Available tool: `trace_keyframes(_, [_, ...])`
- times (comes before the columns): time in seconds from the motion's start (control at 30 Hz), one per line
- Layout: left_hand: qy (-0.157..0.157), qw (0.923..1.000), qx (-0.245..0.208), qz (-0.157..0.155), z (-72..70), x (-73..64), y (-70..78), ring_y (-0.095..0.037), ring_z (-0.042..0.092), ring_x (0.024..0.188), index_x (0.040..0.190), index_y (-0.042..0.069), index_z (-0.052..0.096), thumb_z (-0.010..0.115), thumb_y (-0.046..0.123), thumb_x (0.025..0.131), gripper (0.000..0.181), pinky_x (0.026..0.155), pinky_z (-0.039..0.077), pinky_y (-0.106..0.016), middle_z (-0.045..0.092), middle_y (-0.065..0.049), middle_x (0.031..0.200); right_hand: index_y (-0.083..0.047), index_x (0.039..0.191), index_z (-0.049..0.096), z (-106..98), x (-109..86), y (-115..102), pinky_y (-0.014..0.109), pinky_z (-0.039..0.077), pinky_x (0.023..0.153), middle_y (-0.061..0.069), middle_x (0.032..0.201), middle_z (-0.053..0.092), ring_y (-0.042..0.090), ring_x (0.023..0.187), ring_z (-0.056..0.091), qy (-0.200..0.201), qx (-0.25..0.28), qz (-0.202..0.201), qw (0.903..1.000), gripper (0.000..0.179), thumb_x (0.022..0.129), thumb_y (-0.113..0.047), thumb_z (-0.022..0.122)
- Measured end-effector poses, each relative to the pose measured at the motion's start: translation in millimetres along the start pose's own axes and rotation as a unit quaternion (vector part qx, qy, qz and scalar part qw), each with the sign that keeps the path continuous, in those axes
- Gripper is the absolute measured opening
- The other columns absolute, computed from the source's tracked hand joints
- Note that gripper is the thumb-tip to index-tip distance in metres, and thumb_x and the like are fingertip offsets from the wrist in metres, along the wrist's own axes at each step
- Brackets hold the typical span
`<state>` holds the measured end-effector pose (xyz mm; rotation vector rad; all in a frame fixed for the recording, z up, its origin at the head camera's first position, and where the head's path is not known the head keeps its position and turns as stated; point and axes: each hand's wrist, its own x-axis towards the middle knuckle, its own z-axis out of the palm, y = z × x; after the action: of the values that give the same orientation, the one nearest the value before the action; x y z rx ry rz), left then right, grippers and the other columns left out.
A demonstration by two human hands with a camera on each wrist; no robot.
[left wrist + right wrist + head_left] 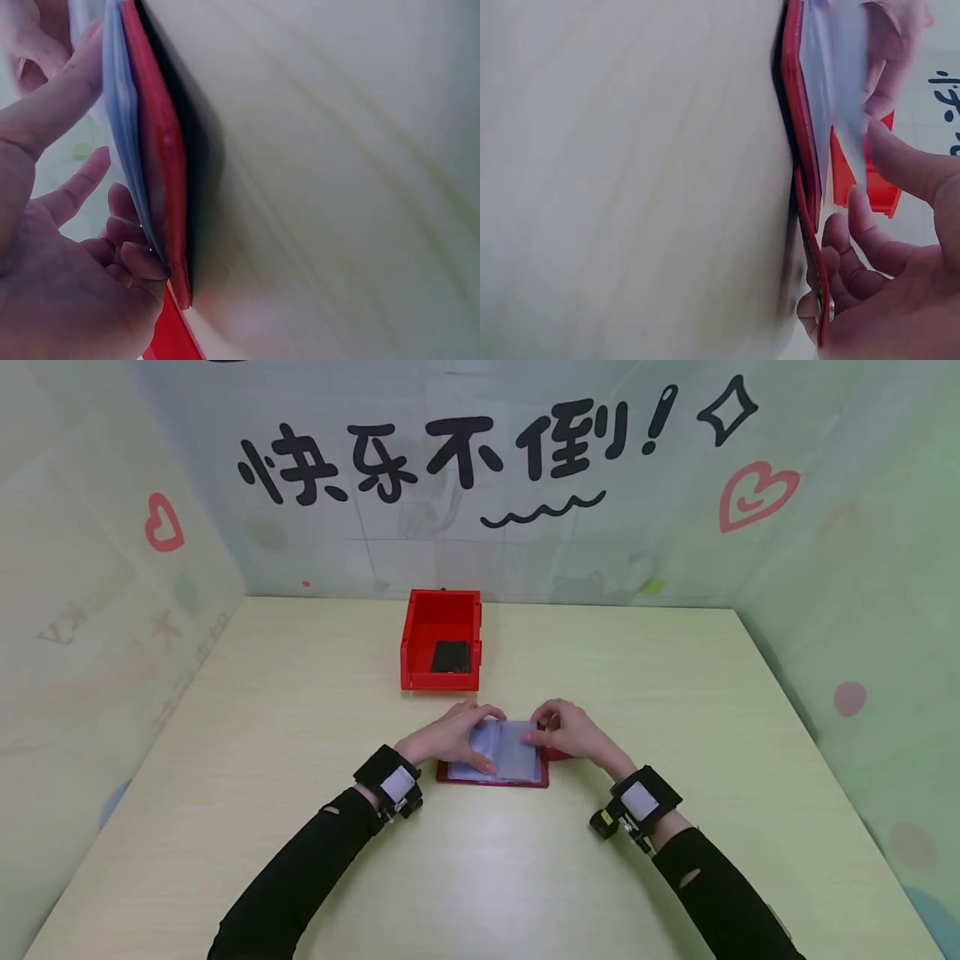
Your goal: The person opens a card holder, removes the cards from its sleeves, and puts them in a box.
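A red card holder (492, 783) lies spread open on the table, its clear plastic sleeves (519, 756) facing up. My left hand (452, 737) rests over the left-hand sleeves, thumb extended across them and other fingers at the far edge. In the left wrist view, those loosely bent fingers (135, 259) touch the edge of the sleeves. My right hand (570, 731) pinches a clear sleeve (849, 97) between thumb and index finger, lifting it off the stack. Beside its other fingers, a red strap (811, 255) with a metal snap sticks out from the holder.
Behind the hands stands a red open bin (441, 614) with a flat black item (452, 657) inside. The light wooden table (315, 677) meets printed cloth walls at the back and both sides.
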<state>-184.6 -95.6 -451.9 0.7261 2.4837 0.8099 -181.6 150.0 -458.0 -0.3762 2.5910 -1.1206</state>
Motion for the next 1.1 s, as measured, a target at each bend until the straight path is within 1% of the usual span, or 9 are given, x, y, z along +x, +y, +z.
trace_keyframes(0.13, [0.004, 1.0000, -0.005, -0.003, -0.2, -1.0, -0.2, -0.023, 0.046, 0.123, 0.142, 0.017, 0.046, 0.085, 0.033, 0.078, 0.077, 0.099, 0.048, -0.039, 0.050, -0.009, 0.126, -0.004, 0.098, 0.067, 1.2, 0.2, -5.6, 0.026, 0.045, 0.067, 0.008, 0.088, 0.063, 0.021, 0.081, 0.057, 0.003, 0.046, 0.041, 0.9981, 0.025, 0.094, -0.029, 0.071])
trace_keyframes(0.23, [0.015, 0.9997, -0.019, -0.009, 1.1, -0.8, -1.5, -0.021, 0.047, 0.120, 0.141, 0.014, 0.043, 0.086, 0.033, 0.078, 0.079, 0.099, 0.048, -0.037, 0.052, -0.009, 0.123, -0.003, 0.094, 0.072, 3.2, -0.7, -5.9, 0.026, 0.046, 0.065, 0.004, 0.082, 0.064, 0.018, 0.078, 0.057, 0.008, 0.070, 0.048, 0.9964, 0.027, 0.096, -0.029, 0.067])
trace_keyframes(0.4, [0.039, 0.9974, -0.060, -0.001, 0.2, -1.9, -8.6, -0.020, 0.051, 0.107, 0.131, 0.009, 0.045, 0.087, 0.025, 0.078, 0.070, 0.091, 0.048, -0.031, 0.054, -0.008, 0.110, -0.001, 0.096, 0.075, 8.0, -2.7, -5.5, 0.024, 0.045, 0.063, 0.002, 0.078, 0.061, 0.015, 0.075, 0.054, 0.016, 0.095, 0.006, 0.9953, 0.028, 0.100, -0.026, 0.061])
trace_keyframes(0.6, [0.069, 0.9938, -0.080, 0.035, -4.3, -5.8, -24.4, -0.017, 0.056, 0.093, 0.115, 0.006, 0.061, 0.084, 0.016, 0.081, 0.042, 0.083, 0.049, -0.024, 0.062, -0.008, 0.100, -0.002, 0.111, 0.075, 14.2, -5.7, -12.2, 0.025, 0.042, 0.068, 0.011, 0.096, 0.069, 0.018, 0.084, 0.054, 0.010, 0.116, -0.037, 0.9925, 0.032, 0.101, -0.028, 0.059])
trace_keyframes(0.7, [0.069, 0.9936, -0.082, 0.036, -6.7, -8.2, -29.7, -0.017, 0.058, 0.090, 0.112, 0.006, 0.068, 0.080, 0.013, 0.086, 0.030, 0.082, 0.051, -0.023, 0.067, -0.009, 0.102, -0.004, 0.120, 0.073, 18.5, -6.3, -14.0, 0.026, 0.044, 0.078, 0.014, 0.109, 0.072, 0.020, 0.095, 0.059, -0.016, 0.119, -0.055, 0.9913, 0.036, 0.103, -0.031, 0.056])
trace_keyframes(0.83, [0.065, 0.9933, -0.092, 0.027, -12.7, -12.2, -31.3, -0.019, 0.060, 0.089, 0.113, 0.004, 0.072, 0.067, 0.010, 0.095, 0.019, 0.081, 0.052, -0.026, 0.070, -0.012, 0.103, -0.006, 0.126, 0.070, 23.5, -5.4, -13.5, 0.030, 0.046, 0.090, 0.014, 0.122, 0.071, 0.022, 0.108, 0.060, -0.048, 0.094, -0.090, 0.9904, 0.035, 0.105, -0.029, 0.053])
trace_keyframes(0.9, [0.065, 0.9922, -0.105, 0.018, -15.5, -13.5, -31.6, -0.019, 0.060, 0.087, 0.112, 0.002, 0.071, 0.059, 0.009, 0.099, 0.019, 0.081, 0.052, -0.027, 0.069, -0.013, 0.100, -0.007, 0.126, 0.070, 25.0, -4.5, -12.6, 0.031, 0.046, 0.089, 0.014, 0.122, 0.070, 0.023, 0.107, 0.058, -0.057, 0.081, -0.098, 0.9902, 0.033, 0.104, -0.026, 0.055])
trace_keyframes(1.0, [0.065, 0.9897, -0.127, 0.005, -18.1, -13.5, -31.5, -0.019, 0.060, 0.083, 0.104, -0.001, 0.069, 0.050, 0.011, 0.103, 0.023, 0.078, 0.051, -0.027, 0.067, -0.014, 0.092, -0.008, 0.126, 0.071, 26.1, -3.3, -11.9, 0.029, 0.046, 0.086, 0.014, 0.120, 0.068, 0.022, 0.106, 0.055, -0.067, 0.060, -0.100, 0.9909, 0.032, 0.103, -0.025, 0.057])
trace_keyframes(1.1, [0.070, 0.9878, -0.139, -0.006, -18.5, -12.4, -30.4, -0.018, 0.059, 0.079, 0.095, -0.001, 0.067, 0.046, 0.018, 0.105, 0.030, 0.077, 0.050, -0.026, 0.063, -0.011, 0.084, -0.008, 0.123, 0.073, 26.7, -2.0, -12.1, 0.028, 0.046, 0.085, 0.014, 0.119, 0.065, 0.023, 0.107, 0.054, -0.074, 0.047, -0.093, 0.9918, 0.031, 0.102, -0.026, 0.058])
